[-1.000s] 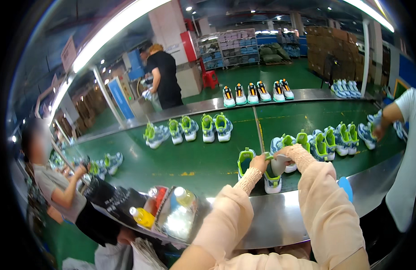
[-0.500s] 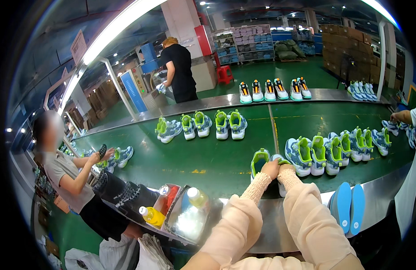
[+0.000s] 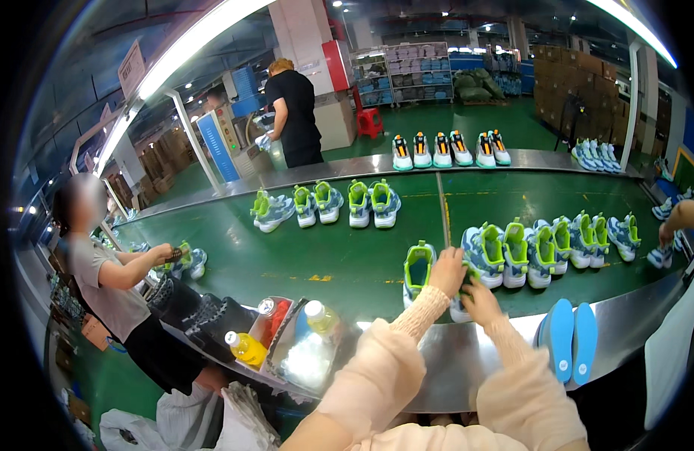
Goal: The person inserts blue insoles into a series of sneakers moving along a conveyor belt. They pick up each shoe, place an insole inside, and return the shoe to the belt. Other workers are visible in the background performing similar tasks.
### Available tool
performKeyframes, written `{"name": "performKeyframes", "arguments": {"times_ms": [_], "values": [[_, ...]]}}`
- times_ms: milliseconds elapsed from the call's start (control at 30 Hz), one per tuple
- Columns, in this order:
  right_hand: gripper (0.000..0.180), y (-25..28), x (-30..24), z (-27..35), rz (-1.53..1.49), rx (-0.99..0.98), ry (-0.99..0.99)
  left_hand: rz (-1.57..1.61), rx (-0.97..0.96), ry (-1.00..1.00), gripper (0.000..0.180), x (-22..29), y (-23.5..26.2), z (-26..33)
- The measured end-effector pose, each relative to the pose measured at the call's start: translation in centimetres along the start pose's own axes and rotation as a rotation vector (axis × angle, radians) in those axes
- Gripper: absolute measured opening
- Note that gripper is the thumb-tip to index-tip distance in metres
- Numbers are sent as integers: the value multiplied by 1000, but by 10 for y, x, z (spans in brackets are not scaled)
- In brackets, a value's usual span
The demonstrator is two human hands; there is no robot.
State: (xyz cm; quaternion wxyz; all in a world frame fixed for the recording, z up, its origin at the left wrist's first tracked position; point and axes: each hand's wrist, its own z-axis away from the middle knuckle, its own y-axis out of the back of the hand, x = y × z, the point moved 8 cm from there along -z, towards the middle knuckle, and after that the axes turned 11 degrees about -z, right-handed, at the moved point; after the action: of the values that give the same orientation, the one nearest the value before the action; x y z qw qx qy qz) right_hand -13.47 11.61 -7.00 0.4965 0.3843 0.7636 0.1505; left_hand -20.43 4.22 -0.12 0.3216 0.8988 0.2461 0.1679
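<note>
In front of me a blue-and-white sneaker [image 3: 458, 311] with lime-green trim stands on the near edge of the green belt, mostly hidden by my hands. My left hand [image 3: 446, 272] is closed at its far upper end, fingers bent over the collar. Lower down, my right hand [image 3: 482, 302] grips its right side near the opening. A matching sneaker [image 3: 417, 272] stands upright just left of my left hand, its green lining showing. Close by on the right is a row of similar sneakers [image 3: 515, 254]. Two blue insoles [image 3: 562, 340] lie on the metal edge right of my right arm.
Several green-lined sneakers [image 3: 373, 204] stand farther along the belt [image 3: 317, 255]. Orange-trimmed shoes [image 3: 441, 152] line the far metal ledge. A bin [image 3: 283, 353] with bottles is at left. One person [image 3: 110, 270] works at left, another [image 3: 293, 113] beyond the belt; a hand [image 3: 681, 216] reaches in at right.
My left hand has moved up to the sneaker's far end, and my right hand has shifted down its right side. The hands are farther apart. The view has moved slightly.
</note>
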Motion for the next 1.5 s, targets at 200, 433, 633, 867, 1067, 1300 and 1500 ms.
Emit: {"name": "performKeyframes", "arguments": {"times_ms": [200, 433, 633, 867, 1067, 1300, 1500], "values": [[25, 34, -9, 137, -415, 23, -428, -321, -1023, -500, 19, 13, -150, 52], [22, 50, -28, 203, -184, 150, -201, -391, -1206, -374, 20, -7, -174, 35], [19, 55, -19, 201, -207, 158, -257, -416, -1199, -280, 22, -16, -169, 23], [18, 56, -20, 202, -238, 158, -260, -426, -1147, -173, 24, -15, -162, 14], [17, 64, -18, 205, -220, 147, -232, -317, -936, 283, 26, -30, -110, 8], [16, 66, -20, 207, -200, 105, -195, 1007, -220, 1257, 48, -101, -125, 69], [15, 71, -18, 208, -194, 127, -198, 1017, -183, 1144, 42, -91, -119, 65]]}}
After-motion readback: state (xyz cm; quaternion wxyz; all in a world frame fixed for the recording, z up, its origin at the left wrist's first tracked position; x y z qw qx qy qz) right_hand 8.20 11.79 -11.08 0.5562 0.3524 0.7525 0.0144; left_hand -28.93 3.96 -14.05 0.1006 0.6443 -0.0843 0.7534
